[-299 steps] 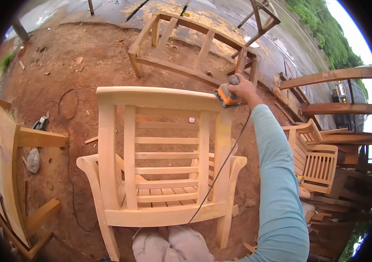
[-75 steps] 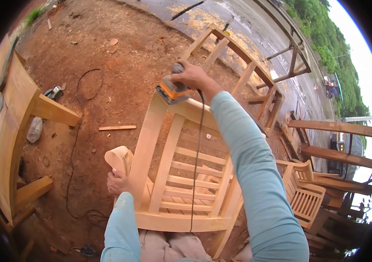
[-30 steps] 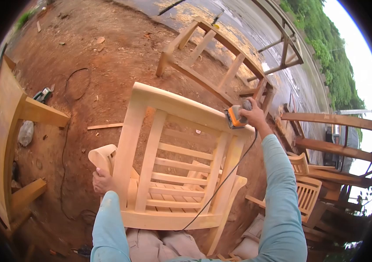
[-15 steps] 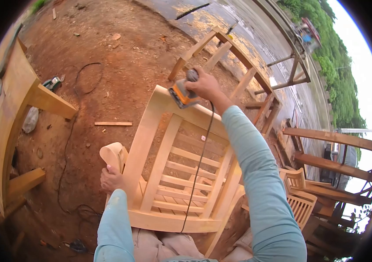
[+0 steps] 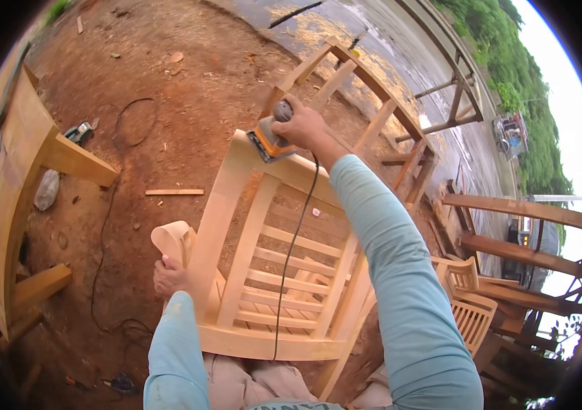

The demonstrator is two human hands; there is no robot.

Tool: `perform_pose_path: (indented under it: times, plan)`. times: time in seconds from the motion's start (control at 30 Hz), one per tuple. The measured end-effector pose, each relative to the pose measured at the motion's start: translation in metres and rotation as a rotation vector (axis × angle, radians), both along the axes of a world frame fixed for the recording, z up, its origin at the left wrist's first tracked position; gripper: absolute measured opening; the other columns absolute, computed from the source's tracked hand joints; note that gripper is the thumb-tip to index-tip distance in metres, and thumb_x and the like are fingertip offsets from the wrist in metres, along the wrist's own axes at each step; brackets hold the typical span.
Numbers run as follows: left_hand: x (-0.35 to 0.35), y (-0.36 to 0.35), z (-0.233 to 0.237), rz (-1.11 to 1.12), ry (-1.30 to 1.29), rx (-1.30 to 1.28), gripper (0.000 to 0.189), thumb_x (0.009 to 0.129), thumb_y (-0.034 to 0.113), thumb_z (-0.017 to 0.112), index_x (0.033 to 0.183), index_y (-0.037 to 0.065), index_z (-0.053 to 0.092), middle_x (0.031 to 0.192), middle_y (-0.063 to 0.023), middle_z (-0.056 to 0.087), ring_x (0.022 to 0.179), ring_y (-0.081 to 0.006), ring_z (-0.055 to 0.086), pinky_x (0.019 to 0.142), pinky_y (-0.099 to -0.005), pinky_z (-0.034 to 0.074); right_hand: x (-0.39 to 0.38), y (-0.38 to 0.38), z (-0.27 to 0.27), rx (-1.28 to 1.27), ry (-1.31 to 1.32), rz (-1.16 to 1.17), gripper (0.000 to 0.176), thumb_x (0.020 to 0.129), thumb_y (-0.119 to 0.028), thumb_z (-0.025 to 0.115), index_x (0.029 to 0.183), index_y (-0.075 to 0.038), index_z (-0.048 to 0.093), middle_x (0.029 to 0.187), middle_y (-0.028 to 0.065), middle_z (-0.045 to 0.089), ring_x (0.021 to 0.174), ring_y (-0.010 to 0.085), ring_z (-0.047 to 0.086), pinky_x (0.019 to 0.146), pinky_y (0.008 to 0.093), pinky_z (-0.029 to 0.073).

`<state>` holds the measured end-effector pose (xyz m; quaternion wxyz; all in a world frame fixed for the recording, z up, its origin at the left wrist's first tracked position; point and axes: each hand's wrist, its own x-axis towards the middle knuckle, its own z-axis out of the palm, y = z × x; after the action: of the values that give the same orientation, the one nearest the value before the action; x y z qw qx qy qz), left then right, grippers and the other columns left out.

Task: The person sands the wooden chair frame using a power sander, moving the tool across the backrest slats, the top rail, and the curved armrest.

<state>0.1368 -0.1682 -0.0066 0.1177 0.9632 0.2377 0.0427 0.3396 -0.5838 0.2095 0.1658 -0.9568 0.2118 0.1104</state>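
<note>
A pale wooden chair point(image 5: 212, 236) with a slatted frame stands tilted in front of my legs. My right hand point(image 5: 299, 125) is wrapped round an orange and grey electric sander point(image 5: 270, 140), whose pad rests on the chair's far top edge near the left corner. The sander's black cord point(image 5: 292, 253) hangs across the slats toward my lap. On the left, my left hand point(image 5: 170, 277) grips the chair's armrest point(image 5: 173, 237) just below its rounded end; part of the fingers is hidden behind the wood.
A wooden table-like piece point(image 5: 14, 184) with legs stands at the left, a green power tool point(image 5: 80, 132) beside it. Beyond the chair is a bare wooden frame point(image 5: 376, 126). Another slatted chair point(image 5: 470, 318) sits at right. A loose stick point(image 5: 174, 192) and a cable point(image 5: 104, 246) lie on the dirt.
My right hand has slid the sander leftward along the chair's top edge, toward the corner. My left hand keeps its hold on the armrest. The view has shifted slightly.
</note>
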Motion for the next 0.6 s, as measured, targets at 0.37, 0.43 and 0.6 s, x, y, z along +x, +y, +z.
perform_pose_path:
  times: [0.37,0.43,0.6]
  plan:
    - [0.000,0.006,-0.018,0.002,-0.080,0.015,0.044,0.102,0.047,0.053,0.087,0.009,0.068,0.085,-0.0147,0.074,0.080,-0.0405,0.071,0.068,-0.0561,0.053,-0.166,-0.129,0.014,-0.097,-0.036,-0.255,0.083,0.076,-0.051,0.073,0.150,-0.024,0.050,0.121,0.0242,0.072,0.114,0.0428,0.070,0.099,0.0493,0.055]
    - [-0.001,0.004,-0.016,0.008,-0.083,0.038,0.044,0.103,0.048,0.053,0.087,0.010,0.069,0.085,-0.0137,0.075,0.079,-0.0397,0.072,0.067,-0.0559,0.053,-0.196,-0.158,0.008,-0.137,-0.047,-0.285,0.082,0.075,-0.051,0.073,0.150,-0.025,0.050,0.122,0.0250,0.072,0.114,0.0433,0.070,0.100,0.0501,0.054]
    - [0.000,0.005,-0.014,0.021,-0.039,0.022,0.046,0.104,0.050,0.050,0.089,0.010,0.070,0.089,-0.0139,0.076,0.083,-0.0400,0.072,0.068,-0.0557,0.054,-0.267,-0.217,0.006,-0.195,-0.012,-0.422,0.086,0.077,-0.053,0.072,0.154,-0.025,0.044,0.123,0.0263,0.072,0.116,0.0446,0.069,0.100,0.0500,0.054]
